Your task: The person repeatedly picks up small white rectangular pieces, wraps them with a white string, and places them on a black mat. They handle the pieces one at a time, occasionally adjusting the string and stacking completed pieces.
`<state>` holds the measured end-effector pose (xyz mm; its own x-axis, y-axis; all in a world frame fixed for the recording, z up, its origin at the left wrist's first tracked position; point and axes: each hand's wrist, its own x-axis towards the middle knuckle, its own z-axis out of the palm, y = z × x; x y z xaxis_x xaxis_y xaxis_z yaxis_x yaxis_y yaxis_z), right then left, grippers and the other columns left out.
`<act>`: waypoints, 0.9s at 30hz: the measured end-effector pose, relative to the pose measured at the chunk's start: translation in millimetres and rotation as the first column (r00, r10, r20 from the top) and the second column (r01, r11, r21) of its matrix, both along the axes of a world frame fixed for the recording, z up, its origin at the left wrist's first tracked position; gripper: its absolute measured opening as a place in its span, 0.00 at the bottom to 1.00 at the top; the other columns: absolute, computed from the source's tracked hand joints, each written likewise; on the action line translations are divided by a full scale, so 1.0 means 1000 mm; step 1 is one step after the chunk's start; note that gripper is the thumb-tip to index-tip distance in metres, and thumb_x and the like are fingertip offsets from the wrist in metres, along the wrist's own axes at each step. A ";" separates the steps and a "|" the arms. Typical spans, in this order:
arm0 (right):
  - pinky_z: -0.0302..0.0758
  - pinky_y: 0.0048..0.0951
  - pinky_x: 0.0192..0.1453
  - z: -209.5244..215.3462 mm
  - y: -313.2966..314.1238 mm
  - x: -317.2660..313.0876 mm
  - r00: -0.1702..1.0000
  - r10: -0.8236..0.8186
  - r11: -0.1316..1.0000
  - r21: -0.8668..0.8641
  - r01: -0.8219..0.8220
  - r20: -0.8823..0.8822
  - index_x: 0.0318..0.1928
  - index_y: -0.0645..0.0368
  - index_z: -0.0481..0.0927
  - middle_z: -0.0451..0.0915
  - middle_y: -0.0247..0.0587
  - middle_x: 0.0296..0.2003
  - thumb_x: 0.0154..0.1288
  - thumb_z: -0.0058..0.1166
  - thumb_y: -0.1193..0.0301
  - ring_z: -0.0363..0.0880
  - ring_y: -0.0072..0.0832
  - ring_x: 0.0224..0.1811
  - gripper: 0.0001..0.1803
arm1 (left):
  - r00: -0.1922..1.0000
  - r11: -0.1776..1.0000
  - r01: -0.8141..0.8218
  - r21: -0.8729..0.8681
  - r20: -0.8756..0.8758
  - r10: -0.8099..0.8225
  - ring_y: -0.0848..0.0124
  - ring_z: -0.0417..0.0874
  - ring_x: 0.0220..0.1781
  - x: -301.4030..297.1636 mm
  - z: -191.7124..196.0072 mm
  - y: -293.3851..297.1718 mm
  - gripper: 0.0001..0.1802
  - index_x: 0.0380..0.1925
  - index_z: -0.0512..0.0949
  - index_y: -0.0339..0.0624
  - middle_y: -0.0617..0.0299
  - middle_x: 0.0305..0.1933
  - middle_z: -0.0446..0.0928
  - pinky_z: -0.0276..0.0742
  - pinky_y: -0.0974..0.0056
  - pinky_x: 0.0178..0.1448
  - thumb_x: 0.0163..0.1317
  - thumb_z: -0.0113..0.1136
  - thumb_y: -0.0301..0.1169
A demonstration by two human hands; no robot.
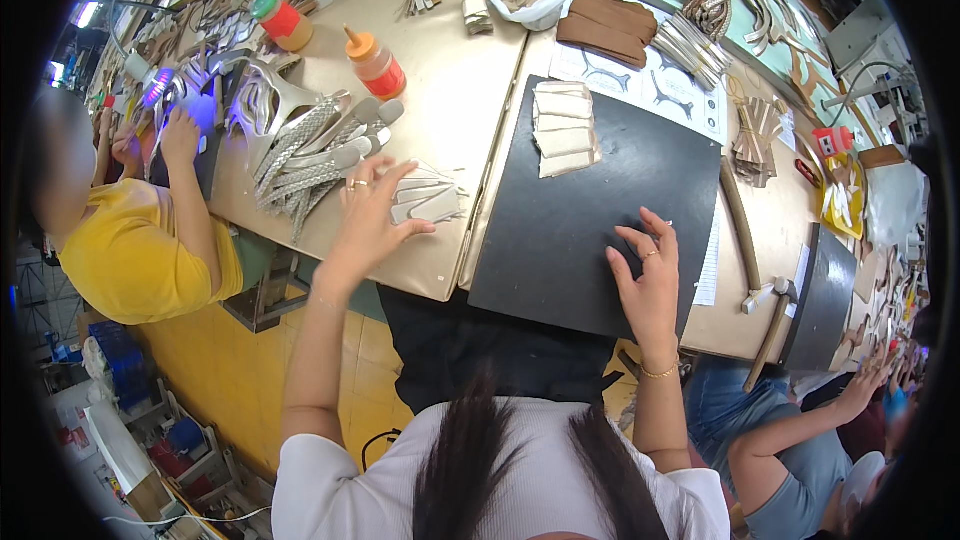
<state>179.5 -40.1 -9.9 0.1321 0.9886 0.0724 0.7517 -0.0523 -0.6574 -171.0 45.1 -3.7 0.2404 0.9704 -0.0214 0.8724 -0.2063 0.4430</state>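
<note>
Left hand (372, 202) left of frame centre, fingers spread, fingertips laid on a small fan of pale cut pieces (425, 202) lying on the tan table (450, 90). Not clamped; pressing or sorting, nothing lifted. Right hand (648, 275) right of centre, palm down on the black mat (590, 230), fingers apart and slightly curled, holding nothing.

Pale cut pieces sit just left of the mat's left edge, near the table's front rim. Look thin, flat and light, likely leather or similar sheet: flexible, easy to bend, prone to sliding over each other in a stack. Best taken one at a time by a pinch at an edge or narrow end, or slid off the pile with a fingertip first.

Second stack of pale folded pieces (563, 127) at upper edge of the mat, well apart from both hands. Silvery woven straps (305, 155) heaped just left of the left hand. Two orange-capped glue bottles (377, 65) above, upper-centre left. Brown strap bundle (605, 25) at top centre. Hammer (770, 325) lower right, past the mat's edge.

Co-worker in yellow top (140, 250) at far left, hands at a violet-lit tool. Another person's arm (800, 430) at lower right corner.
</note>
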 end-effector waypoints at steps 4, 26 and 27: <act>0.72 0.43 0.70 0.006 0.001 -0.010 0.999 0.037 0.999 0.026 -0.037 -0.031 0.53 0.56 0.86 0.73 0.48 0.67 0.64 0.69 0.74 0.72 0.48 0.68 0.16 | 0.972 0.969 0.224 -0.100 -0.047 -0.230 0.47 0.64 0.73 -0.010 -0.003 0.033 0.53 0.75 0.67 0.49 0.49 0.71 0.66 0.59 0.48 0.80 0.48 0.82 0.45; 0.69 0.47 0.67 0.006 -0.017 -0.001 0.996 0.084 0.976 0.204 -0.082 -0.002 0.48 0.55 0.84 0.78 0.44 0.61 0.62 0.69 0.72 0.75 0.45 0.64 0.13 | 0.926 0.997 0.061 0.047 0.370 -0.074 0.50 0.80 0.54 0.069 0.015 -0.019 0.24 0.57 0.79 0.39 0.48 0.51 0.79 0.75 0.48 0.60 0.60 0.72 0.25; 0.69 0.47 0.67 0.006 -0.019 0.000 0.997 0.072 0.976 0.208 -0.069 -0.007 0.48 0.55 0.84 0.78 0.44 0.61 0.62 0.69 0.72 0.75 0.45 0.64 0.13 | 0.928 0.979 0.157 0.128 0.321 -0.191 0.51 0.80 0.54 0.089 0.013 -0.024 0.24 0.57 0.79 0.39 0.49 0.51 0.79 0.74 0.49 0.60 0.60 0.72 0.25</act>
